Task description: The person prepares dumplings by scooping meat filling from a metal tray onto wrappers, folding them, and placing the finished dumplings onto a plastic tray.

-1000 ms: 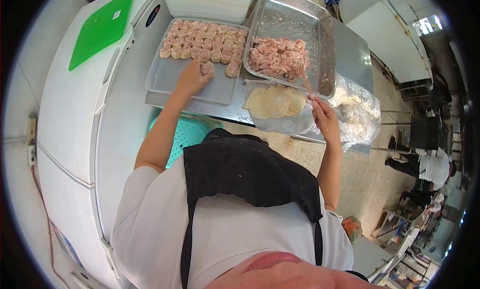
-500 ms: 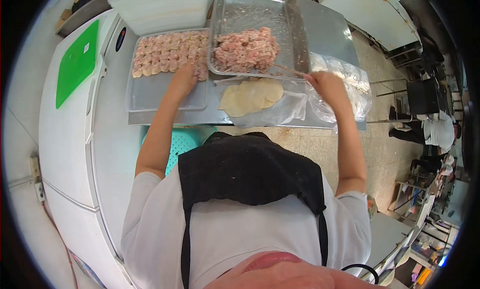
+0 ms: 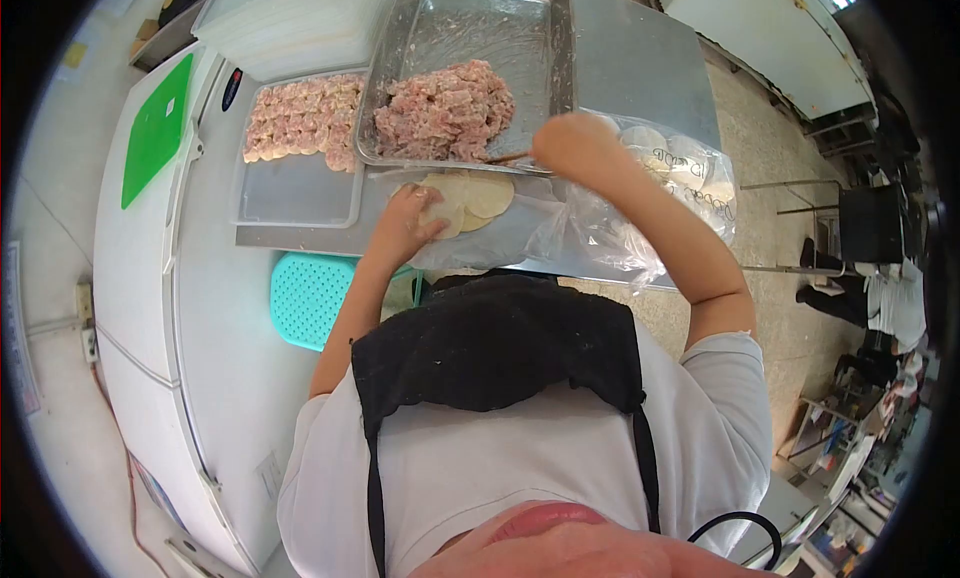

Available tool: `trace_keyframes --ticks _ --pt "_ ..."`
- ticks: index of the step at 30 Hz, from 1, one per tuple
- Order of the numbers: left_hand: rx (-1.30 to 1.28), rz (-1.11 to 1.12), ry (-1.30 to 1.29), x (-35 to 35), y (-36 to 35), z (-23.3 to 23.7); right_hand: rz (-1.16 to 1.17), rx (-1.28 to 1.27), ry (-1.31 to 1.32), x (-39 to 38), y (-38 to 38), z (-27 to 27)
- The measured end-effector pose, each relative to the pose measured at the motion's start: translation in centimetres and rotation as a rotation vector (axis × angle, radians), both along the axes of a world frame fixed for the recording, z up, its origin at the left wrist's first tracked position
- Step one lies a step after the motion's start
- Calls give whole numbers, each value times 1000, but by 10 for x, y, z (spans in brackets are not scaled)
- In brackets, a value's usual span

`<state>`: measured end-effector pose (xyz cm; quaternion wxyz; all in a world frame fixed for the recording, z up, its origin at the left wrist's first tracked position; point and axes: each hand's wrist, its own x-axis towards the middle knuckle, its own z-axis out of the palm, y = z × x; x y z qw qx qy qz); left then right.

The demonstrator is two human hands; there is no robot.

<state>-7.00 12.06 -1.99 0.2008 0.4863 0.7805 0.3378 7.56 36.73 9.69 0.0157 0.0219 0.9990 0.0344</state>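
My left hand (image 3: 405, 223) is at the left edge of a spread of round, pale dough wrappers (image 3: 485, 198); its fingers and thumb close about the edge of one wrapper. My right hand (image 3: 578, 148) grips a thin brown stick-like tool (image 3: 508, 159) over the near rim of a deep metal tray (image 3: 540, 58). The tool's tip points at the mound of minced meat (image 3: 445, 108) in that tray. On the left, a shallow plastic tray (image 3: 295, 193) holds rows of small meat-filled dumplings (image 3: 305, 118).
Bags of wrappers (image 3: 680, 168) with handwriting lie at the table's right. A stack of translucent trays (image 3: 300, 23) stands behind the dumplings. A turquoise stool (image 3: 310, 298) is below the table edge, a white fridge (image 3: 140, 278) to the left. Another person (image 3: 890, 303) is far right.
My left hand has moved from the dumpling tray to the dough wrappers. The right hand, still holding the tool, has shifted left toward the meat. The view has shifted slightly.
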Motion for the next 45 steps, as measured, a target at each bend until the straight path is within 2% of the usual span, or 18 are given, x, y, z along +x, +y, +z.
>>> trace_keyframes --ticks 2,3,5,7,11,13,17,20,23,27,30,32,33,35,38,40,43,45 --pt "222 66 356 17 10 -3 -28 3 -75 -7 18 9" --pt "216 81 357 16 10 -10 -31 2 9 -16 29 0" --pt "192 110 -2 7 5 -24 -26 -3 95 -21 29 -39" --pt "215 99 32 5 5 -20 58 -136 91 -18 18 -96" --pt "297 224 81 9 5 -15 107 -82 20 2 23 -39" --pt "307 192 167 10 8 -8 -30 -121 -109 -5 44 -16" --pt "294 -37 209 19 27 16 -39 -138 32 -25 30 -70" --pt "262 -73 279 11 36 8 143 -120 176 -14 15 -80" --pt "279 -78 266 6 39 12 -101 -86 -110 -17 34 -20" --pt "285 -115 246 -1 37 11 -9 -62 48 -28 23 -77" --pt "391 -102 165 -14 28 11 -72 -239 37 -32 -21 -70" --pt "347 59 -726 -42 19 5 -156 -371 -22 -34 -13 -68" --pt "352 51 -732 -50 14 14 -233 -501 -78 -34 -8 -66" --pt "746 94 -1383 -67 1 42 -247 -520 -90 -34 -9 -56" --pt "624 183 -1096 -106 -21 40 -288 -490 -116 -42 -26 -48" --pt "700 281 -1161 -114 -19 46 -328 -432 -123 -45 -32 -52" --pt "791 394 -1290 -124 -17 53 -355 -747 -13 -47 -36 -50" --pt "417 330 -858 -137 -11 40 -483 -893 160 -45 -44 -33"
